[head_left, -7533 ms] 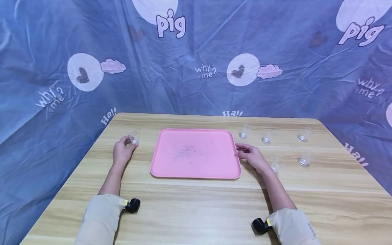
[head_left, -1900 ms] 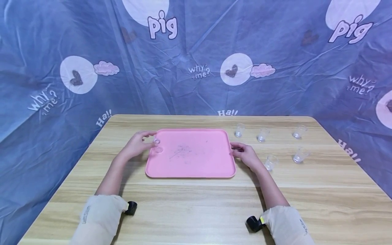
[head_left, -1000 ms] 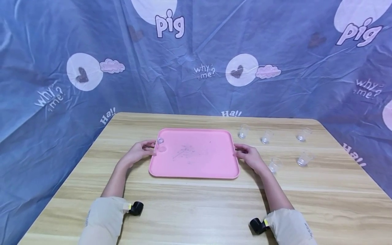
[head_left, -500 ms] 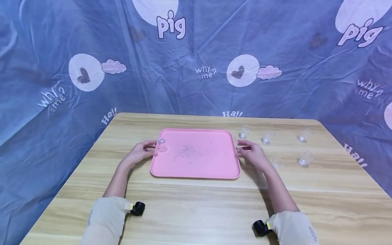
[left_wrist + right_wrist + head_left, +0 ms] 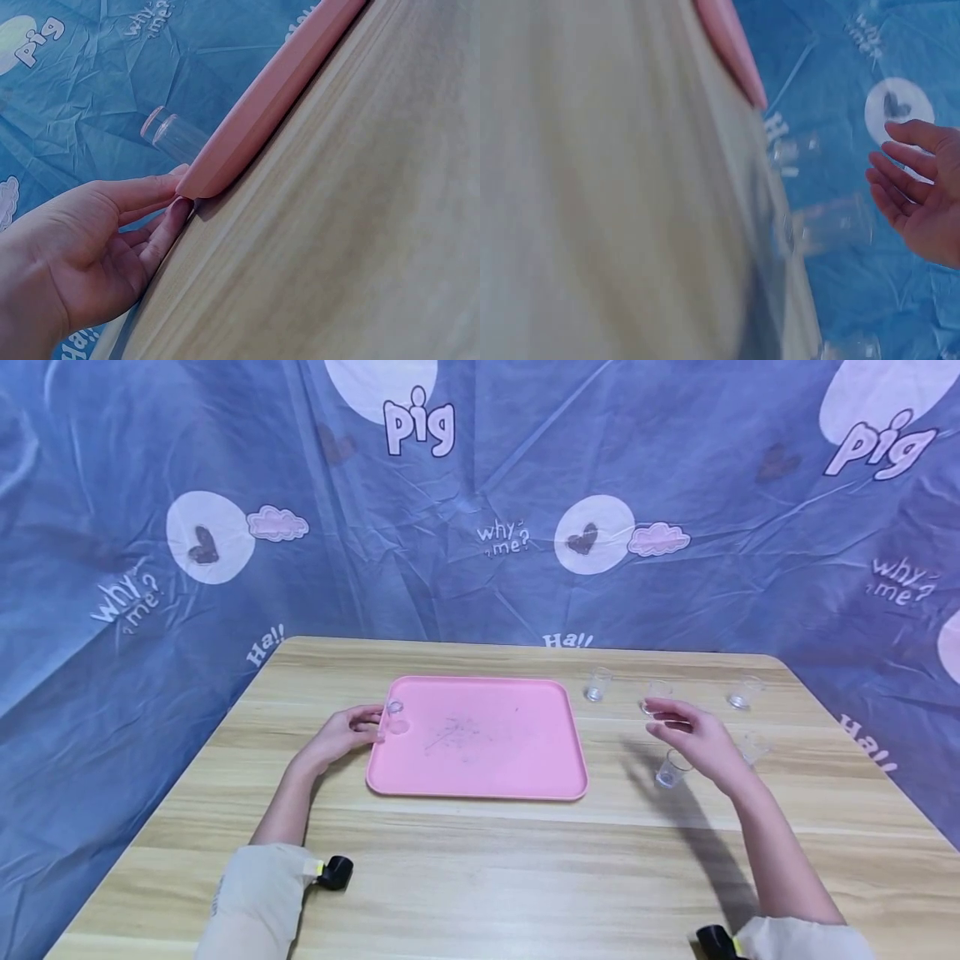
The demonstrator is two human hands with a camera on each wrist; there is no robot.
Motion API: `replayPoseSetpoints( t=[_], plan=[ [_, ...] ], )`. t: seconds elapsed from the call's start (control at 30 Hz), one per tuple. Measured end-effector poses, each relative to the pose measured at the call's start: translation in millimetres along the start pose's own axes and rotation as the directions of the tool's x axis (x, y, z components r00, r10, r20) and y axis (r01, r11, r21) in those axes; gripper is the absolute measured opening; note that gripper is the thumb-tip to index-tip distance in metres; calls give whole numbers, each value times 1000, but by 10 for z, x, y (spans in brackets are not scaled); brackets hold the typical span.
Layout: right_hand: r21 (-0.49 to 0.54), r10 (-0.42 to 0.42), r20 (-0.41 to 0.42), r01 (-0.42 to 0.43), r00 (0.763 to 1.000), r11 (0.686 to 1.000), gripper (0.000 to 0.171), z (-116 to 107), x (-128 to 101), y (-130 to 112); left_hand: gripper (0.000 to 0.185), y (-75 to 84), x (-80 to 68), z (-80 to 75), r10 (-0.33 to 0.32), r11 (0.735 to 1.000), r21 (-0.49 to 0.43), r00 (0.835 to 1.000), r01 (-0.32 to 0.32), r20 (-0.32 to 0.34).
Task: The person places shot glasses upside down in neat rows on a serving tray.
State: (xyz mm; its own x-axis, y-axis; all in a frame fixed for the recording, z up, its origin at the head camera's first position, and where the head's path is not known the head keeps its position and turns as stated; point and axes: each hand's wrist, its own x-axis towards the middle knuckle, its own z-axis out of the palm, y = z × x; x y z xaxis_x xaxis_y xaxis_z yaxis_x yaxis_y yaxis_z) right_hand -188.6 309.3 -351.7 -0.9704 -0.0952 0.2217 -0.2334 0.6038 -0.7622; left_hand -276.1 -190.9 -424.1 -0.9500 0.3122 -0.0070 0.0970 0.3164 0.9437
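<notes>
My left hand [image 5: 336, 740] holds the left rim of the pink tray [image 5: 517, 764], thumb and fingers at its edge. In the left wrist view, the fingers of this hand [image 5: 94, 247] lie above and below the rim. A clear shot glass [image 5: 396, 717] stands upside down on the tray near its left edge, thick base up, close to those fingertips. My right hand [image 5: 697, 739] hangs in the air above the right side of the table, fingers loosely bent and holding nothing. Beneath it stands an upright shot glass [image 5: 672, 770]; another shot glass [image 5: 657, 687] is partly behind its fingertips.
More clear shot glasses stand on the wooden table [image 5: 480, 877]: one glass [image 5: 598, 685] by the tray's back right corner, another glass [image 5: 746, 692] at the far right, and one glass [image 5: 754, 747] partly behind my right hand. A blue printed cloth [image 5: 480, 585] hangs behind.
Earlier, my left hand brought a shot glass from the table onto the tray, where it stands inverted, then took the tray's rim. My right hand has left the tray's right rim and moved right.
</notes>
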Motion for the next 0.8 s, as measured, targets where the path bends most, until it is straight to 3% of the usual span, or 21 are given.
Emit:
replayPoseSetpoints(
  t=[0.2,0.47,0.8],
  plan=[
    [-66,59,74,-54,996,996,46,-117,-192,182,55,-1,-4,2,-5,1000,1,1000,5,2],
    [17,51,191,-56,980,998,48,-118,-294,378,56,-7,1,13,1,1000,-3,1000,-1,6],
    [41,11,207,-19,978,999,43,-20,-354,611,54,7,2,20,-12,1000,-18,1000,12,-4]
  ],
)
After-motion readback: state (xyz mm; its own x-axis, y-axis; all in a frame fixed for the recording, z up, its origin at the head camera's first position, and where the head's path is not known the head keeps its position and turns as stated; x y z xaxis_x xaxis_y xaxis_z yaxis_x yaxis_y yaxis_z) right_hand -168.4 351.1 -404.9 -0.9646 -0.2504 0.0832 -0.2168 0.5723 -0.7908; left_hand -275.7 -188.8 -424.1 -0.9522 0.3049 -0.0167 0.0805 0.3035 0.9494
